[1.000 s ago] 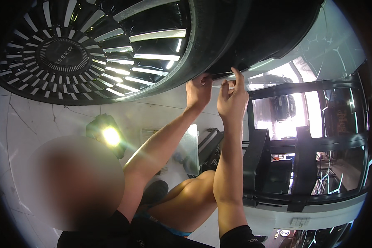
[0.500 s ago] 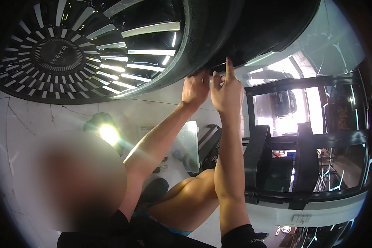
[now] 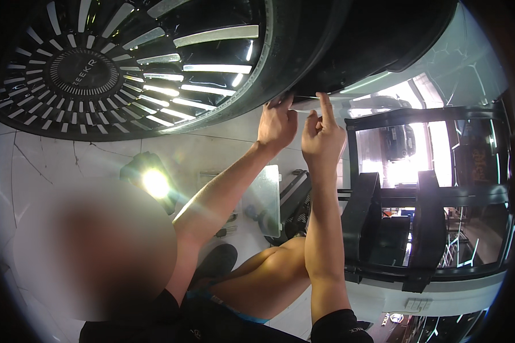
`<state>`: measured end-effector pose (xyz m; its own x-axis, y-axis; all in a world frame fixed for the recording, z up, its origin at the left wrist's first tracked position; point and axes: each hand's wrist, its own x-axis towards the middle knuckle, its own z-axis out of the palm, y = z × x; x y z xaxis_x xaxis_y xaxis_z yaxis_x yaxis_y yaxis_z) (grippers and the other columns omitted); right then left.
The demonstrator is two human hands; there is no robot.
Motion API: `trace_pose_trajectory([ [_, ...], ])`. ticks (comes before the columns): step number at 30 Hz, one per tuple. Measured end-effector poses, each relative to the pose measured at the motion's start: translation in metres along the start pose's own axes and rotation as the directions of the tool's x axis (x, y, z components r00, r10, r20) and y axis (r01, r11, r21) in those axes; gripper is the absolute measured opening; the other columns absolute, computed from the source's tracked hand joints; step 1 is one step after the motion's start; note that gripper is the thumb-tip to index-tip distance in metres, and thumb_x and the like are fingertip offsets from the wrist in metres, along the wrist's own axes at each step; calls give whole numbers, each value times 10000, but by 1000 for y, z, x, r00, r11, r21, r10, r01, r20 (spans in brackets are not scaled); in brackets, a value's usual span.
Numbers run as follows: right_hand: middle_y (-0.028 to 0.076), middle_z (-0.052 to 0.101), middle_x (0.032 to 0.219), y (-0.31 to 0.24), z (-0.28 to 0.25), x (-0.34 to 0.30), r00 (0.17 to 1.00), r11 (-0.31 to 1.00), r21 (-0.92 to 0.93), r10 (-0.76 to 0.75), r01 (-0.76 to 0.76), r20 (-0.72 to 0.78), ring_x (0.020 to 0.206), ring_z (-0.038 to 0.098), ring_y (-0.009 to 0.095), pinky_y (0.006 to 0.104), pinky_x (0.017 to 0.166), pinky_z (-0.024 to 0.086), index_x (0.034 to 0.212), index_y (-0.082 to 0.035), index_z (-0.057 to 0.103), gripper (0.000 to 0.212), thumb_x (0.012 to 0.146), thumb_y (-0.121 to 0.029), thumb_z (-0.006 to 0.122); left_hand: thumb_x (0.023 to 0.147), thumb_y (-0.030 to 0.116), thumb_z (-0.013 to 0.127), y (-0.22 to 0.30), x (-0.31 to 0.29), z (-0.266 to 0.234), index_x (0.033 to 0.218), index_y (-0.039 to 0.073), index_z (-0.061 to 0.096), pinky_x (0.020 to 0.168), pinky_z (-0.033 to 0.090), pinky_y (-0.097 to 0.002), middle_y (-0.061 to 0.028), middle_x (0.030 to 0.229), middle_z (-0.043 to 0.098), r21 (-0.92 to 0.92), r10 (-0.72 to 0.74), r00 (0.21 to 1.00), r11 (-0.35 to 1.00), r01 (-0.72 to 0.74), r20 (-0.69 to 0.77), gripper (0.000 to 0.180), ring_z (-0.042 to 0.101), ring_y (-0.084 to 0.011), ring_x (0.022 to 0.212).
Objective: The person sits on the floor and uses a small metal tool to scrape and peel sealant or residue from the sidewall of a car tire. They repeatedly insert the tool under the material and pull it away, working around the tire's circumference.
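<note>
My left hand [image 3: 278,124] is up at the lower edge of the black wheel-arch trim [image 3: 343,51], beside the tyre [image 3: 289,54]. Its fingers are bent and closed, the tips partly hidden against that edge. Just right of it, my right hand [image 3: 324,143] has the index finger stretched up towards the trim's edge. The thumb and other fingers of that hand are curled in together, and what they hold, if anything, cannot be made out. A pale, see-through patch [image 3: 306,106] shows between the two hands; whether it is a film is unclear.
A multi-spoke car wheel [image 3: 86,71] fills the upper left. A bright work lamp [image 3: 154,183] shines on the floor below it. Behind my arms stand a translucent plastic box lid [image 3: 272,200] and a black case [image 3: 292,197]. A black frame with straps [image 3: 369,220] is at right.
My right hand has drawn slightly down, away from the trim edge, and a pale see-through patch now shows between the hands. My left hand stays by the tyre. The view has shifted slightly.
</note>
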<state>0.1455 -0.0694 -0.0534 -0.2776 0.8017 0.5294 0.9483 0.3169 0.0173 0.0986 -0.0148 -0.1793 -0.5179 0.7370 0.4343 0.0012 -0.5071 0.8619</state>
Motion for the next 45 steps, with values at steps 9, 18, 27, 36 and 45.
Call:
trace_pose_trajectory([
  [9,126,576,562,5,5,-24,995,997,-3,82,-82,54,484,607,347,450,514,455,1495,-119,595,562,936,-88,636,838,-41,528,-5,-1,1,1284,-50,710,1059,501,-480,-245,1258,687,-101,-59,996,993,65,67,482,633,-445,1205],
  [18,183,637,600,1,0,-41,989,990,-140,44,-23,144,560,663,421,523,580,528,1585,-93,497,662,931,-94,600,1001,146,607,15,13,-11,1265,2,736,1040,526,-511,-248,1268,709,105,-199,963,978,182,182,328,651,-452,1219],
  [27,194,724,783,4,-18,-24,987,993,-110,52,-35,155,752,723,436,516,690,563,1412,-193,682,447,969,-231,636,1028,195,614,13,13,-17,1098,137,758,835,571,-586,-246,1081,727,160,-76,963,987,35,260,171,696,-490,969],
  [36,190,790,917,4,-15,-17,992,861,499,125,-100,-17,748,752,231,360,681,571,1221,26,746,289,1021,-148,630,1026,120,633,23,12,-25,1117,46,752,808,584,-491,-202,1077,752,122,298,951,944,-306,77,167,738,-415,971],
  [45,162,687,727,31,-21,-50,838,886,382,12,-261,545,692,696,256,415,672,530,874,61,680,284,1049,-132,568,1027,206,658,16,-127,-45,1115,83,764,720,566,-393,-132,925,767,94,-347,791,932,349,504,185,724,-269,770],
])
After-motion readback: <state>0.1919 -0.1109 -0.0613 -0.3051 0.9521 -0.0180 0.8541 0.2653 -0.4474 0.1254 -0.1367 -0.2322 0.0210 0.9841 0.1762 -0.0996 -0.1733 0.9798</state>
